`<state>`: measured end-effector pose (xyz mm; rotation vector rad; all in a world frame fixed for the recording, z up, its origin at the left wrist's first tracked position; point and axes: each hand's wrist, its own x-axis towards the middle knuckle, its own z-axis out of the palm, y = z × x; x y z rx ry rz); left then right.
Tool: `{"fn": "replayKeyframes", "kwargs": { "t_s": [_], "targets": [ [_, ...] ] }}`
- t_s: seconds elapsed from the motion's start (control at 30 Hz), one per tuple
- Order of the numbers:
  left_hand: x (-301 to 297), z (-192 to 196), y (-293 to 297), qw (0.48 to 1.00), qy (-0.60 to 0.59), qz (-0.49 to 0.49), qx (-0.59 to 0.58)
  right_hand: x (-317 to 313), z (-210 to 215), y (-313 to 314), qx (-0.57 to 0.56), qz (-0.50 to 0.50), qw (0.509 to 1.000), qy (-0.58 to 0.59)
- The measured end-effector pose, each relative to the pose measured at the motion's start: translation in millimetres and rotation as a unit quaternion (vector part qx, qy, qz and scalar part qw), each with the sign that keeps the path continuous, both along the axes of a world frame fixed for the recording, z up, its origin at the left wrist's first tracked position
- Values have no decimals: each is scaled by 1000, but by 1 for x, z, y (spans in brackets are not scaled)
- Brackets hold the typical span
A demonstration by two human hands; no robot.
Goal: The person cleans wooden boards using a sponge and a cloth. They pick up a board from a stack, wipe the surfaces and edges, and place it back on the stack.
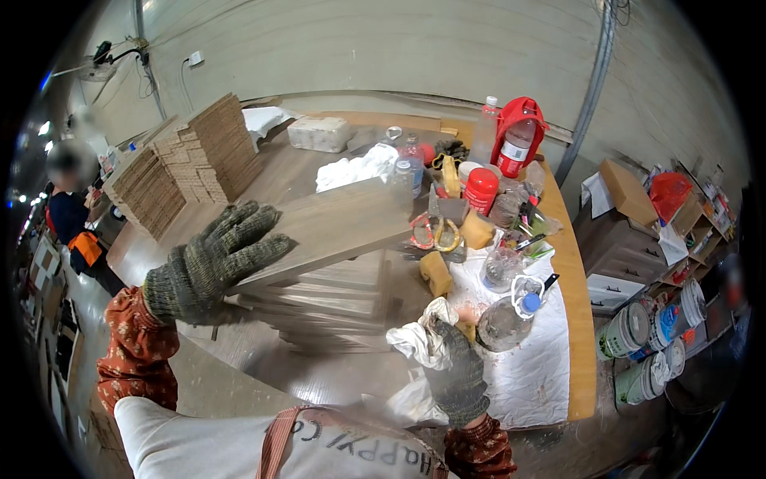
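Here the gloved left hand (211,267) lies flat, fingers spread, on a blurred grey board (335,227) at frame centre; the right hand (456,371) clenches a white rag (415,339) below it. A red-capped bottle (480,190) stands upper right on the table (578,319).

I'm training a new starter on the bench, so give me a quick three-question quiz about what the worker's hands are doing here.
1. True or false: the left hand rests on the top plank of a stack.
2. What does the right hand hold: A a brush, B a white rag, C a red bottle?
3. Fill in: both hands wear knitted ____.

Key: 1 true. 2 B. 3 gloves.
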<state>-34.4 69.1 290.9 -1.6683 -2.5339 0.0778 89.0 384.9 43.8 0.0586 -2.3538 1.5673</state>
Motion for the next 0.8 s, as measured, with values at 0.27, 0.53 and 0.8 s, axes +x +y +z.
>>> {"fn": "replayKeyframes", "kwargs": {
  "t_s": [0.27, 0.53, 0.8],
  "targets": [
    [4, -18, -10, 981, -27, 2, 190, 19, 43, -23, -54, -76, 995, 32],
    [19, -8, -10, 866, -308, 146, 367, 7, 62, -6, 206, -147, 954, 162],
    [14, -5, -5, 834, -343, 190, 389, -30, 185, -27, 273, -69, 866, 412]
  ]
}}
